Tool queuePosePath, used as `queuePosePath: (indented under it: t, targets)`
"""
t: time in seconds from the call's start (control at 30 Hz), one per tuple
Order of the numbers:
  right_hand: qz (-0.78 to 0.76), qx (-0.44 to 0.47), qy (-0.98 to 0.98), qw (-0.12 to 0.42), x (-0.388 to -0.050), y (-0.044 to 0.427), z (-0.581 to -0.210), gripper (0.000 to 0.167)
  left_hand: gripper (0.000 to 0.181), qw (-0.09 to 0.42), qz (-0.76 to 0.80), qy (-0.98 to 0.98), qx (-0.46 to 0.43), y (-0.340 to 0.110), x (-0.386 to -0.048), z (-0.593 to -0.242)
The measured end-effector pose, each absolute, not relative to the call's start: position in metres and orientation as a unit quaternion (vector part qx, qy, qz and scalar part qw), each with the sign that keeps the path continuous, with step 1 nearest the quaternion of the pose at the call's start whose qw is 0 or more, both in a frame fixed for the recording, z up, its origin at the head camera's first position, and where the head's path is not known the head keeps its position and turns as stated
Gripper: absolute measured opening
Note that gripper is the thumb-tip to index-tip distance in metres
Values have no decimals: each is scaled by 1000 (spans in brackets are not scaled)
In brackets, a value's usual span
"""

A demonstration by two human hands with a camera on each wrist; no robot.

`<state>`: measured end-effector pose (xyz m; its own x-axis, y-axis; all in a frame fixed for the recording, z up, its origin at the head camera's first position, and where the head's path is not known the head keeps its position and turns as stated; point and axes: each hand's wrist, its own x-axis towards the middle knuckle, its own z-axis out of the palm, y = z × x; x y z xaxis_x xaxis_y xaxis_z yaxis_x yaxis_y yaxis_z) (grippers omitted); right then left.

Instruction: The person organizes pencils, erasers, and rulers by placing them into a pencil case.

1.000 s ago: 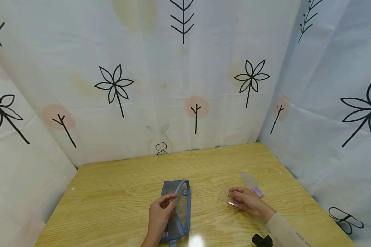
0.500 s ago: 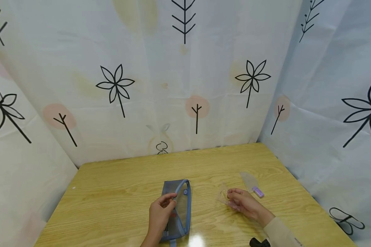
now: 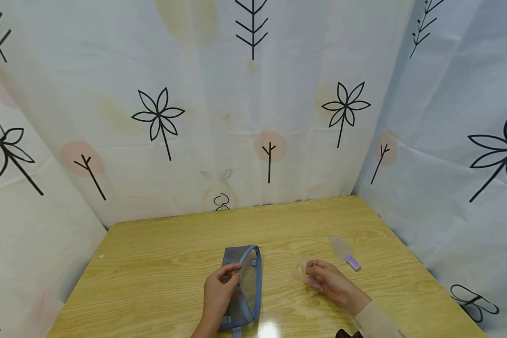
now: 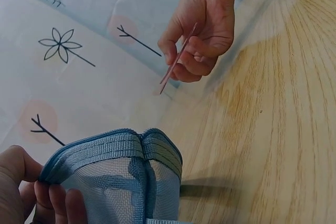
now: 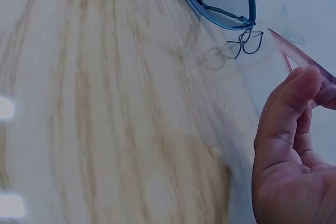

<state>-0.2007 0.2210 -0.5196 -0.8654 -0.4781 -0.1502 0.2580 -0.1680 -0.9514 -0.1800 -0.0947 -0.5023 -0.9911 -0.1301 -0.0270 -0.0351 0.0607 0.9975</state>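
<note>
When viewed from the head camera, found a blue mesh pouch [image 3: 250,281] lying on the wooden table [image 3: 165,272], lower centre of the frame, with its zipped edge parted. Noted the left hand [image 3: 221,288] at the left side of that opening, with thumb and fingers pinching the rim. Confirmed the same pinch at the lower left of the left wrist view.

Located the right hand [image 3: 330,284] at the lower right of the head frame, apart from the pouch, with thumb and fingers gripping a clear, pink-tinted triangle ruler [image 5: 292,48]. Saw the ruler raised off the table at the upper centre of the left wrist view, tilted and nearly edge-on. Recorded no contact between ruler and pouch.

Sighted a clear flat piece [image 3: 339,246] on the table, above and right of the right hand in the head frame; could not identify it with certainty. Observed a small purple block [image 3: 353,263], possibly an eraser, at its lower end; could not tell touching from overlapping. Glimpsed dark, slim contents through the mesh near the pouch's lower end, too unclear to name.

Assessed progress as partial. Counted as done the opening of the pouch and the lifting of the ruler. Counted as outstanding the ruler, held outside the pouch, plus the flat piece and purple block, untouched by either hand.
</note>
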Motion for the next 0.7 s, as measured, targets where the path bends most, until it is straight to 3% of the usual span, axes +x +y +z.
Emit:
queuePosePath:
  t: [0.7]
  targets:
    - [-762, -54, 597, 245, -199, 195, -520, 16, 26, 22, -688, -723, 54, -94, -178, -502]
